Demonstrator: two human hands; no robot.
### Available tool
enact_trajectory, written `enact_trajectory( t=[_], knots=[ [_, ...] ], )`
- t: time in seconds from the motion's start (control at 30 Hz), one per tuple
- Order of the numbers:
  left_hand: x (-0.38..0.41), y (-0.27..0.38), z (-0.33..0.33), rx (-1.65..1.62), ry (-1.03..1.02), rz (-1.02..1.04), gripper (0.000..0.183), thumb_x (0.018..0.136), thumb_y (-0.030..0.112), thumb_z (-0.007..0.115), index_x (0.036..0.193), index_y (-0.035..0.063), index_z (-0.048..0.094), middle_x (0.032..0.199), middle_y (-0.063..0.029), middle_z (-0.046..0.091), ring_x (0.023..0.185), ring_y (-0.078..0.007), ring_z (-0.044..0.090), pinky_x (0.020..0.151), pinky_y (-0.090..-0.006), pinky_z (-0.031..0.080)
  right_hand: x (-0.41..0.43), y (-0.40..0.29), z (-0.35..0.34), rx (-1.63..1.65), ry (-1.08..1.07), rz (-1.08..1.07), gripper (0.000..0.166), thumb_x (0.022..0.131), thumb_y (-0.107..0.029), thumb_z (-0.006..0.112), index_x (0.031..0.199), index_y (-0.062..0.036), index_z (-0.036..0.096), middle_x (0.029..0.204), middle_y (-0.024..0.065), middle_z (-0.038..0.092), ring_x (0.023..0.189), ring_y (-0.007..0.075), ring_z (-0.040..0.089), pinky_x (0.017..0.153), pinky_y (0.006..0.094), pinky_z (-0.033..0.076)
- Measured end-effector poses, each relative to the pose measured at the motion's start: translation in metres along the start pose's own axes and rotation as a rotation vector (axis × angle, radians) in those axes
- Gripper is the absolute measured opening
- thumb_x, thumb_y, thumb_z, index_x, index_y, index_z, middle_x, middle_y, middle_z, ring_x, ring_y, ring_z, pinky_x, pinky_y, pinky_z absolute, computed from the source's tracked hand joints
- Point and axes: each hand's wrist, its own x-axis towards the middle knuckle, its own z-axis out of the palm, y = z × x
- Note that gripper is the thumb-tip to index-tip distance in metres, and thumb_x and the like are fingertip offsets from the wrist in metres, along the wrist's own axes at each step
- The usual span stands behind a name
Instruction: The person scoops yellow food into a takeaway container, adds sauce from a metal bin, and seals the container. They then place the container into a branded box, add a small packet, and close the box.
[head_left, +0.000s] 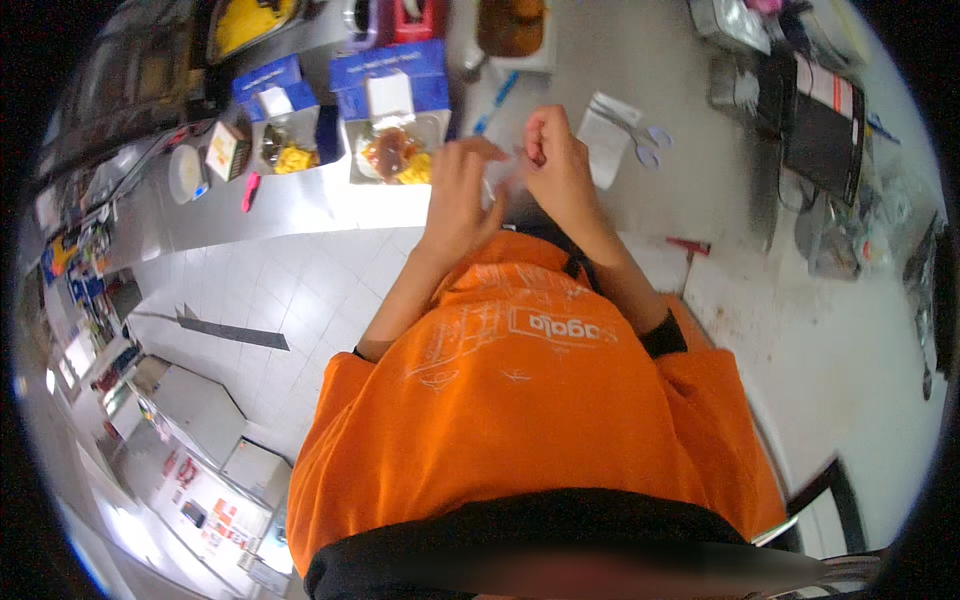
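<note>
Both hands are raised near the edge of a steel counter (645, 195). Between the thumb and fingers of my left hand (466, 187) is a small clear plastic piece (490, 186), blurred and hard to make out. My right hand (561, 161) is curled just beside it; whether it grips the plastic is not clear. Left of my left hand is an open blue-and-white meal box (390, 82) holding a food portion in brown-red sauce (394, 150) and yellow food (416, 171). Scissors (646, 142) lie on a white paper or packet (606, 142) beyond my right hand.
Another open meal box (274, 90) stands farther left, near a small carton (226, 150), a round white lid (185, 172) and a pink marker-like object (251, 191). Behind are a sauce container (514, 30) and a tray of yellow food (251, 26). A black device (823, 139) sits right.
</note>
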Motion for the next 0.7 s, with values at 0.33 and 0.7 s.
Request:
enact_trajectory(
  t=[0.33,0.7],
  knots=[
    [-0.005,-0.045,-0.007,-0.674,0.135,-0.426,0.032,0.072,0.006,0.065,0.101,0.0059,0.050,0.099,-0.0077,0.051,0.092,-0.0239,0.054,0.088,-0.0413,0.042,0.070,-0.013,-0.017,-0.537,-0.104,-0.520,0.036,0.076,-0.014,0.065,0.112,-0.0129,0.058,0.108,0.0065,0.054,0.089,0.0273,0.054,0.080,0.0334,0.045],
    [-0.003,-0.086,-0.023,-1.661,0.155,-0.852,0.048,0.089,0.032,0.052,0.124,0.0009,0.044,0.107,-0.0052,0.052,0.090,-0.0175,0.053,0.085,-0.0332,0.044,0.146,0.025,-0.030,-0.188,0.070,-0.477,0.020,0.087,-0.012,0.056,0.105,-0.0052,0.052,0.095,0.0117,0.060,0.090,0.0270,0.060,0.075,0.0332,0.049]
  ],
)
